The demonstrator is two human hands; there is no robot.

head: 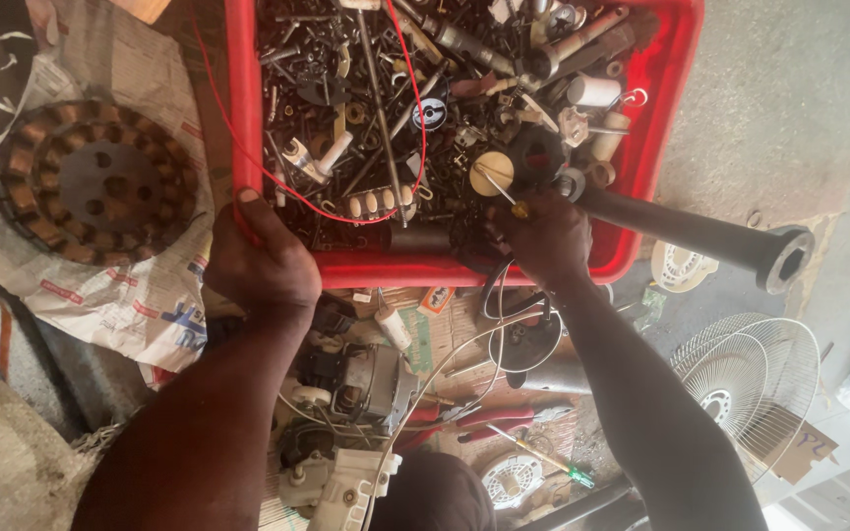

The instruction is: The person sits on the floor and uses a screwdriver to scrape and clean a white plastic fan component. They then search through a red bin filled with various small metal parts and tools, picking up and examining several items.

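My right hand (543, 236) was down in the red tray (656, 79), fingers pinched narrow on a small screwdriver-like tool (504, 192) with a brass tip, right at the tray's near edge among the loose parts. Just past my knuckles sat a round cream cap (491, 173) and a black knob (536, 155), both touching the heap of screws and rods. My left hand (260, 265) clamped the tray's near left corner, thumb hooked over the rim, grip closed on the plastic, holding it steady. A thin red wire (415, 98) looped through the pile. A long black pipe (700, 234) lay across the tray's right corner, its open end sticking out over the concrete floor.

The sorting looked barely begun, I'd say: the tray was still packed full and nothing picked out lay beside it.

Below the tray, a small motor (371, 379), red-handled pliers (484, 418) and white wires sat on newspaper. A copper-wound ring (95, 182) rested at left, a white fan guard (750, 379) at right.
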